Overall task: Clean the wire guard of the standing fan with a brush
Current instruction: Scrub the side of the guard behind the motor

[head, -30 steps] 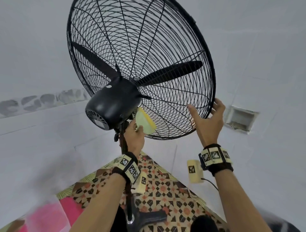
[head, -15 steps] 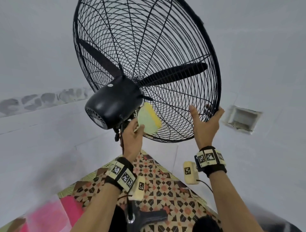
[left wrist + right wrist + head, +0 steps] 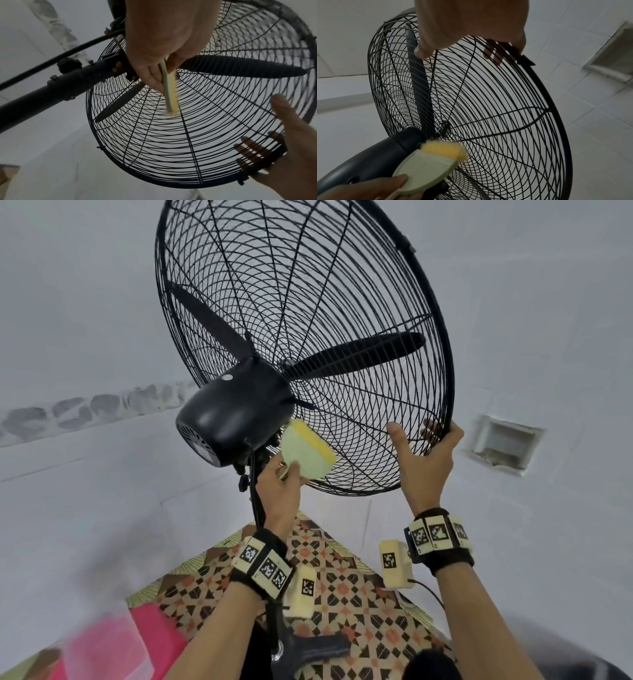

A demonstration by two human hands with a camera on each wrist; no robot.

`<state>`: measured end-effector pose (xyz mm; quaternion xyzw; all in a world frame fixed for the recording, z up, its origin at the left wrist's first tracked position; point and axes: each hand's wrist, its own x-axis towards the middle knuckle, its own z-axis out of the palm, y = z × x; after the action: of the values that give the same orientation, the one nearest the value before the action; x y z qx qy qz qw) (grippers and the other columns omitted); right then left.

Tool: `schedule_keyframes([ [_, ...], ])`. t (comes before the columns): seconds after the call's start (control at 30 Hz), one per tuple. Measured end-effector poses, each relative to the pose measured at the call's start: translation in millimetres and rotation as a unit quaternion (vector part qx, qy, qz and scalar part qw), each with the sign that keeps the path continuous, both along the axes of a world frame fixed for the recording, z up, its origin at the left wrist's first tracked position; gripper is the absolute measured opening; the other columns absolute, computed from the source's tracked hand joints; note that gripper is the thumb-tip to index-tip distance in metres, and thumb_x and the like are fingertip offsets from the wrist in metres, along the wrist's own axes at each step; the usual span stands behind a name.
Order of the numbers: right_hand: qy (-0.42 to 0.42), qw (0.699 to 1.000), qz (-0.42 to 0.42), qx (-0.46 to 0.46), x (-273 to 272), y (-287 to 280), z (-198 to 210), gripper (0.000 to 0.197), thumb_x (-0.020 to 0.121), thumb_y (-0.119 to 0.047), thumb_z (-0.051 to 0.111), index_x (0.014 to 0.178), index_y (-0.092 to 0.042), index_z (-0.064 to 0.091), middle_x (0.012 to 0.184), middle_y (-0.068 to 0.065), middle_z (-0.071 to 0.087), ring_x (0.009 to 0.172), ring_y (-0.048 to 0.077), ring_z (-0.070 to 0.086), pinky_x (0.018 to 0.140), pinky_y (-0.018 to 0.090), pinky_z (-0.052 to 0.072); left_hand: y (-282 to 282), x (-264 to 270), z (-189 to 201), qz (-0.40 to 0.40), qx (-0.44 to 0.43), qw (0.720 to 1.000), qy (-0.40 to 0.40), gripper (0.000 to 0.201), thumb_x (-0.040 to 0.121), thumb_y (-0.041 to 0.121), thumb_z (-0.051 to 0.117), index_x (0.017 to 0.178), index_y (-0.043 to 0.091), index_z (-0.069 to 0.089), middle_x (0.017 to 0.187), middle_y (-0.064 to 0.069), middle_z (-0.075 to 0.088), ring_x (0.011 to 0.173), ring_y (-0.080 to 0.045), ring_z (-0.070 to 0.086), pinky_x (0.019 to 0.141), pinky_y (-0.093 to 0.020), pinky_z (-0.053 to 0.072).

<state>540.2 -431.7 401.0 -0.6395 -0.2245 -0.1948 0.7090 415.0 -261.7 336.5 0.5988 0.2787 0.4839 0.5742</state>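
Since a second ago the brush [image 3: 308,451] has climbed the wire guard [image 3: 359,440] toward the motor housing [image 3: 233,412]; left hand [image 3: 279,491] grip pinches its handle; right hand [image 3: 424,460] grip curls round the rim; most wires probably remain unbrushed

Even, soft daylight fills my head view, with glare spots on the fan's motor housing [image 3: 233,416]. Both wrist views come through dim and underexposed, the wire guard [image 3: 188,135] silhouetted. Wide-angle bending warps the edges; the lower corners smear.
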Motion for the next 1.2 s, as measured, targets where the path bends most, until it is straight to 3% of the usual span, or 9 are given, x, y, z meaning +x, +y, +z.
schedule_keyframes([
  [0.13, 0.003, 1.0, -0.004, 0.003, -1.8, 2.4, -1.1, 0.088, 0.075, -0.067, 0.081, 0.138, -0.022, 0.039, 0.129, -0.004, 0.059, 0.12, 0.014, 0.056, 0.102, 0.025, 0.046, 10.1, -0.7, -4.9, -0.044, -0.027, 0.998, -0.037, 0.034, 0.104, 0.003, 0.058, 0.138, 0.008, 0.062, 0.125, -0.005, 0.068, 0.113, -0.019, 0.069, 0.082, -0.023, 0.061],
  [0.27, 0.003, 1.0, -0.007, 0.008, -2.0, 3.8, -0.9, 0.088, 0.076, -0.065, 0.082, 0.139, -0.021, 0.039, 0.131, -0.004, 0.058, 0.121, 0.013, 0.056, 0.104, 0.025, 0.047, 22.7, 4.1, -8.9, 0.02, -0.021, 0.999, 0.02, 0.033, 0.102, 0.002, 0.059, 0.134, 0.006, 0.064, 0.124, -0.008, 0.066, 0.119, -0.026, 0.064, 0.086, -0.04, 0.064],
  [0.37, -0.002, 1.0, -0.009, 0.017, -2.2, 4.0, -1.4, 0.087, 0.077, -0.063, 0.082, 0.139, -0.019, 0.04, 0.131, -0.003, 0.059, 0.121, 0.013, 0.056, 0.101, 0.017, 0.046, 28.0, 6.5, -14.0, 0.04, -0.01, 0.998, 0.05, 0.035, 0.097, 0.019, 0.063, 0.131, 0.016, 0.067, 0.116, -0.002, 0.069, 0.111, -0.025, 0.068, 0.091, -0.052, 0.062],
  [0.47, -0.003, 1.0, -0.01, 0.021, -0.9, 5.6, -2.7, 0.087, 0.077, -0.064, 0.081, 0.139, -0.019, 0.04, 0.131, -0.003, 0.059, 0.121, 0.014, 0.056, 0.097, 0.011, 0.046, 21.0, 4.1, -8.8, -0.026, 0.01, 0.999, 0.032, 0.034, 0.101, 0.02, 0.062, 0.135, 0.018, 0.065, 0.127, -0.004, 0.07, 0.114, -0.02, 0.069, 0.091, -0.039, 0.063],
  [0.57, 0.0, 1.0, -0.02, 0.024, -1.5, 8.8, -2.2, 0.088, 0.076, -0.067, 0.08, 0.139, -0.02, 0.04, 0.13, -0.002, 0.06, 0.121, 0.015, 0.057, 0.103, 0.025, 0.048, 21.9, -5.0, -13.5, -0.095, -0.001, 0.995, -0.015, 0.03, 0.105, 0.009, 0.059, 0.135, 0.014, 0.063, 0.129, -0.004, 0.07, 0.114, -0.016, 0.071, 0.088, -0.026, 0.06],
  [0.73, -0.007, 0.999, -0.027, 0.017, -2.6, 9.1, -2.3, 0.091, 0.074, -0.072, 0.077, 0.138, -0.018, 0.041, 0.128, -0.002, 0.059, 0.119, 0.016, 0.057, 0.105, 0.033, 0.047, 24.5, -3.0, -23.3, -0.053, -0.118, 0.99, -0.054, 0.032, 0.104, 0.003, 0.059, 0.136, 0.004, 0.058, 0.136, -0.018, 0.064, 0.114, -0.024, 0.069, 0.08, -0.02, 0.061],
  [0.8, -0.005, 0.999, -0.027, 0.019, -1.9, 9.0, -2.7, 0.092, 0.073, -0.074, 0.076, 0.137, -0.018, 0.041, 0.128, -0.001, 0.059, 0.118, 0.016, 0.056, 0.104, 0.032, 0.047, 17.3, 0.1, -18.1, -0.083, -0.093, 0.991, -0.041, 0.026, 0.105, 0.003, 0.058, 0.127, 0.016, 0.062, 0.133, -0.014, 0.067, 0.113, -0.021, 0.07, 0.083, -0.02, 0.06],
  [0.93, -0.002, 0.999, -0.03, 0.025, -1.2, 9.2, -4.5, 0.092, 0.074, -0.072, 0.077, 0.138, -0.016, 0.041, 0.128, 0.0, 0.06, 0.118, 0.016, 0.057, 0.103, 0.032, 0.047, 9.8, -10.5, -15.8, -0.162, -0.05, 0.983, -0.069, 0.034, 0.105, 0.01, 0.06, 0.139, 0.01, 0.062, 0.132, -0.013, 0.069, 0.12, -0.024, 0.069, 0.095, -0.032, 0.06],
  [1.2, 0.002, 0.999, -0.033, 0.019, -1.8, 8.6, -5.2, 0.09, 0.075, -0.069, 0.079, 0.138, -0.018, 0.04, 0.129, -0.002, 0.058, 0.119, 0.014, 0.055, 0.104, 0.031, 0.046, 9.4, 2.0, -18.7, -0.099, -0.058, 0.993, -0.025, 0.029, 0.105, 0.003, 0.058, 0.131, 0.013, 0.062, 0.133, -0.011, 0.067, 0.119, -0.025, 0.069, 0.086, -0.023, 0.061],
])
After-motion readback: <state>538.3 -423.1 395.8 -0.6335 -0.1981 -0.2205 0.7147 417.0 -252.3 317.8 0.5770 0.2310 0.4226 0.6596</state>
